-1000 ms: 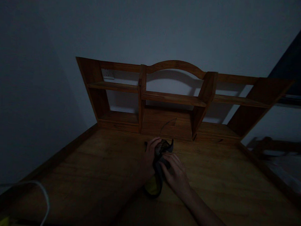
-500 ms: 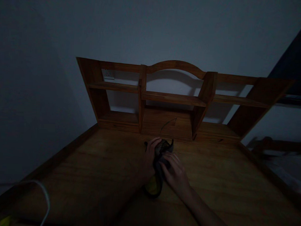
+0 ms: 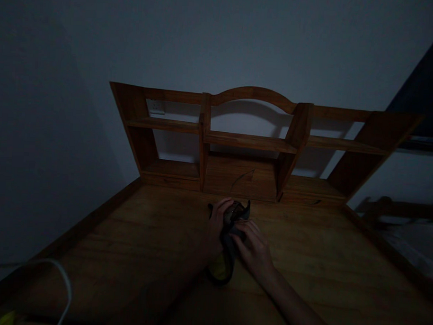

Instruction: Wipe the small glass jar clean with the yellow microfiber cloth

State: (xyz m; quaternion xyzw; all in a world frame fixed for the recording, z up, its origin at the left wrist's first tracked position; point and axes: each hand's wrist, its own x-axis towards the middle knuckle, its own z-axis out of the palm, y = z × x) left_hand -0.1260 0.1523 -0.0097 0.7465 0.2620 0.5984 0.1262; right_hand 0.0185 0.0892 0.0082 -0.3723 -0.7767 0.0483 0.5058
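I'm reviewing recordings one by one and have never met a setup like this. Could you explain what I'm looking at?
There is no machine here: these are a person's bare hands, seen from one camera worn on the head, looking forward and down. The right hand has its fingers closed on a dark item with a yellow part. The left hand lies against the item's other side; its thumb is hidden, so its grip is unclear. Beneath is a wooden desk, backed by a wooden shelf unit. A pale cable curves at lower left. The room is too dim to say what the item is.
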